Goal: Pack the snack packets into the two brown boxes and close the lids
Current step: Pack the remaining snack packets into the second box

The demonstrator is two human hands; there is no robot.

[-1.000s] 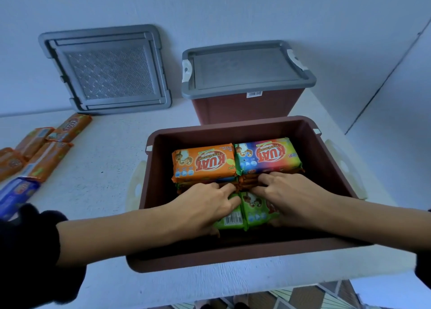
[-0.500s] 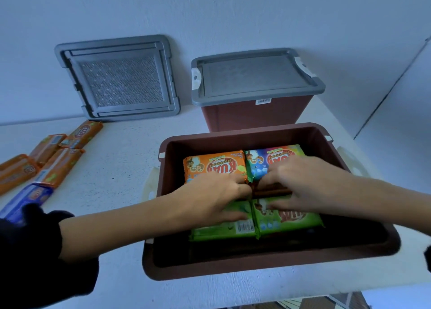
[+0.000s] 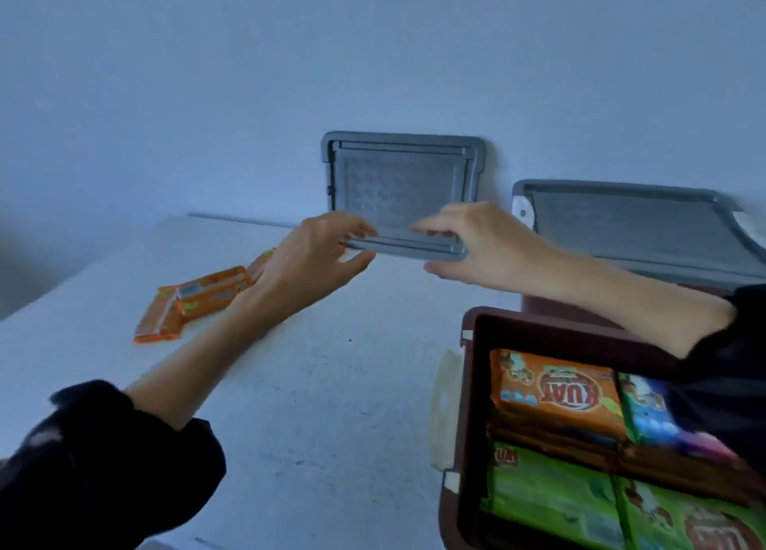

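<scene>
Reaching with fingers spread wide and holding nothing, the left hand (image 3: pixel 315 255) and right hand (image 3: pixel 468 246) are at the bottom edge of the grey lid (image 3: pixel 400 176). It would be best to grab both bottom corners together and lift it flat. The lid has a bumpy middle. It leans on the wall, behind and left of the open brown box (image 3: pixel 472 383).

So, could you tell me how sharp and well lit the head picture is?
Head view: dim, with a cold blue cast, no glare; the grey lid fairly sharp; the right sleeve and the packets in the open brown box smeared by motion blur.
</scene>
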